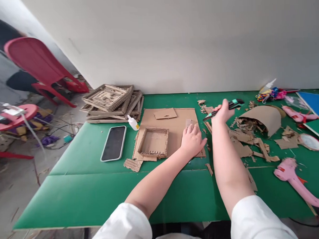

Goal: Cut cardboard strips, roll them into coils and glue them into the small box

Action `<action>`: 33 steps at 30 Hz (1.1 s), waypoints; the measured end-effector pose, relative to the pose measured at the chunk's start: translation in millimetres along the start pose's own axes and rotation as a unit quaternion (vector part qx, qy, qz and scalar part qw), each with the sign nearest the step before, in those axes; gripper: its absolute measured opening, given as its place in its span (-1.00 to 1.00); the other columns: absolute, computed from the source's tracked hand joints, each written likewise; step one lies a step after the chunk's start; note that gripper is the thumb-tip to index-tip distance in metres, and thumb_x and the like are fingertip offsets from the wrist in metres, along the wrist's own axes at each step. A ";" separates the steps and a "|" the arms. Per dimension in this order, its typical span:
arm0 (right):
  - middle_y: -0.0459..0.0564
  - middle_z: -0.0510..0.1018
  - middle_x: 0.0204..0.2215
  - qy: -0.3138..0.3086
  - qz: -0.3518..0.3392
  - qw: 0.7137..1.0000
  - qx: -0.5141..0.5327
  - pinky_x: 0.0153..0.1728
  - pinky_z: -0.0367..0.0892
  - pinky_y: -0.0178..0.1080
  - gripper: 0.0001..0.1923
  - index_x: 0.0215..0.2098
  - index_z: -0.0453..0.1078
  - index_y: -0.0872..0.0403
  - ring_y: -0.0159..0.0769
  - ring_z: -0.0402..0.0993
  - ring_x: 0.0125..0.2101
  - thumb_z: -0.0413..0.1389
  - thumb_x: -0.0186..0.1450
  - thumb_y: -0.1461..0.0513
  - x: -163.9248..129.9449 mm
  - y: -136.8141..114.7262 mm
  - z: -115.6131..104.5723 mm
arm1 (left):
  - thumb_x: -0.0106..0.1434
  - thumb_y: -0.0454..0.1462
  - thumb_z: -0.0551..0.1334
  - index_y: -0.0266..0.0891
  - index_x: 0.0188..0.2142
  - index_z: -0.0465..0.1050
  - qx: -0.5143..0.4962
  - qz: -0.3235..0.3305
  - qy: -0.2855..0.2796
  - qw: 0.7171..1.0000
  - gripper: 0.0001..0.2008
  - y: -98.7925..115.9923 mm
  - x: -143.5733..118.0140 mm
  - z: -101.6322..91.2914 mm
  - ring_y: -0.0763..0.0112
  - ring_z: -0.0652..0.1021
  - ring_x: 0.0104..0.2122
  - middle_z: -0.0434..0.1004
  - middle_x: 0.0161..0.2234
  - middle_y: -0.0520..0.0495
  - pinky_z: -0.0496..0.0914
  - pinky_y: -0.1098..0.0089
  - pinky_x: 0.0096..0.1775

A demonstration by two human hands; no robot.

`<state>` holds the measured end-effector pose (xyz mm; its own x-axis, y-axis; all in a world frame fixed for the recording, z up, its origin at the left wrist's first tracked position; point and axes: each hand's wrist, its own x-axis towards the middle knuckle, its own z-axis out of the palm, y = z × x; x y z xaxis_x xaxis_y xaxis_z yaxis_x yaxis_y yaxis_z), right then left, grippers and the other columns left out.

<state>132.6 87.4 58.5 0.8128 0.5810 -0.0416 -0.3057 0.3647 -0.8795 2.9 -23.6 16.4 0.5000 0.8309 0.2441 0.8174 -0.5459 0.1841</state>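
Note:
My left hand (193, 140) lies with fingers apart on the right side of a flat cardboard sheet (176, 133). In my right hand (224, 112) is a black and green utility knife (236, 103), held above the table just right of the sheet, its tip pointing left and down. A small open cardboard box (153, 141) with layered walls rests on the left part of the sheet. Behind it lies a small cardboard piece (165, 114). A white glue bottle (133, 122) tilts at the sheet's left edge.
Stacked cardboard frames (109, 100) stand at the back left, with a phone (113, 143) in front. Cardboard scraps (240, 147) and a curved cardboard piece (265, 118) lie right. A pink glue gun (297, 182) sits near the right front; its cord hangs over the edge.

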 end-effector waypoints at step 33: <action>0.27 0.39 -0.07 -0.303 -0.162 0.438 -0.831 -0.20 0.36 -0.07 -0.43 0.14 0.13 0.10 0.01 0.45 -0.09 0.00 0.28 -0.02 -59.7 -18.4 -51.6 | 0.16 0.01 0.11 -0.38 0.32 -0.16 0.066 -0.490 0.049 0.868 -0.13 -199.4 -138.4 -112.3 -0.19 0.36 0.05 0.26 0.14 -0.48 0.29 0.05 -0.03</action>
<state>115.2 8.5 52.7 0.2460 0.9645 -0.0959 0.9688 -0.2417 0.0544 -261.4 -41.8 52.8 -0.4743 0.8731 0.1131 0.8656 0.4390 0.2409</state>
